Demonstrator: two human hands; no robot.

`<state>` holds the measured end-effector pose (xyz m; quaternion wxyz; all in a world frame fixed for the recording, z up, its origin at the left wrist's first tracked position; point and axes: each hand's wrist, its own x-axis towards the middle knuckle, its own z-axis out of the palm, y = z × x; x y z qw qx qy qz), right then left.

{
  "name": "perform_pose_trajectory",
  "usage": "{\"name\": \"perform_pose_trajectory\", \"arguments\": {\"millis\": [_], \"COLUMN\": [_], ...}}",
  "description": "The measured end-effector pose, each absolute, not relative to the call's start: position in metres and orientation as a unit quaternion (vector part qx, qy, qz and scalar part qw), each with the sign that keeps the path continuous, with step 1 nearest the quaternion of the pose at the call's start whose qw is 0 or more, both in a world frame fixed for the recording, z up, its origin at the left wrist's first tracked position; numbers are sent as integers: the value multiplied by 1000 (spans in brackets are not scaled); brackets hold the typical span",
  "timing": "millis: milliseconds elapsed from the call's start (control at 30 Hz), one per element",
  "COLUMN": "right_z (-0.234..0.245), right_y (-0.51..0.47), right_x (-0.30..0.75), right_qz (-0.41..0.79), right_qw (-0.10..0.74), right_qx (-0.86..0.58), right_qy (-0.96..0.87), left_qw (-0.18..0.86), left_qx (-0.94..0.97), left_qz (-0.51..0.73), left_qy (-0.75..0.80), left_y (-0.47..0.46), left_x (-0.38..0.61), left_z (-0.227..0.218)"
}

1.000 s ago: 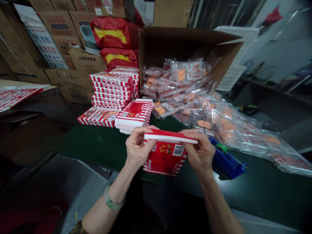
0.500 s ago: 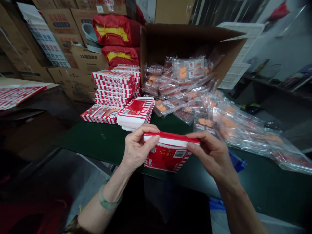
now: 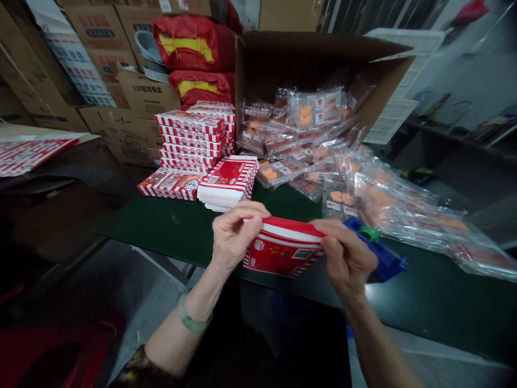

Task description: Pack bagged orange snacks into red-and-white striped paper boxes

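Both my hands hold one red-and-white striped carton just above the near edge of the dark green table. My left hand pinches its left end, thumb and fingers closed on the top flap. My right hand grips the right end, fingers curled over the flap, which bows upward. Beyond the left hand lies a pile of flat unfolded cartons. A blue tape dispenser sits on the table right behind my right hand.
Filled striped boxes are stacked at the back left. A big open cardboard box spills clear packets of orange pieces across the table's right side. Brown cartons and red sacks stand behind. A white crate sits far right.
The carton's top flap has bent into an arch as my hands pressed its ends closer. My right hand shifted, uncovering the blue tape dispenser again.
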<state>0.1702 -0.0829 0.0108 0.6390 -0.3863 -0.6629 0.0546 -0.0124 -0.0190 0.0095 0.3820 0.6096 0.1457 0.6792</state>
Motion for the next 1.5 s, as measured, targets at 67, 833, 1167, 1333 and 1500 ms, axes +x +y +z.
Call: {"name": "perform_pose_trajectory", "arguments": {"millis": [67,833,1167,1333,1500], "right_z": [-2,-16,-6,2,2], "right_y": [-79,-62,-79,-111,-106], "right_x": [166,151,252,376,406], "right_qz": [28,-14,94,205,361], "right_qw": [671,687,581,424,311], "right_qx": [-362,-360,-599,-766,-774], "right_qy": [-647,-631,-542,-437,-417], "left_qw": [329,220,136,112,119], "left_qx": [624,713,734,728,735], "left_qz": [693,655,627,639,635], "left_qy": [150,123,222,221,205], "left_y": [-19,-16,-30,-46,-48], "left_x": [-12,-16,-9,-3,1], "left_z": [6,18,25,19,18]}}
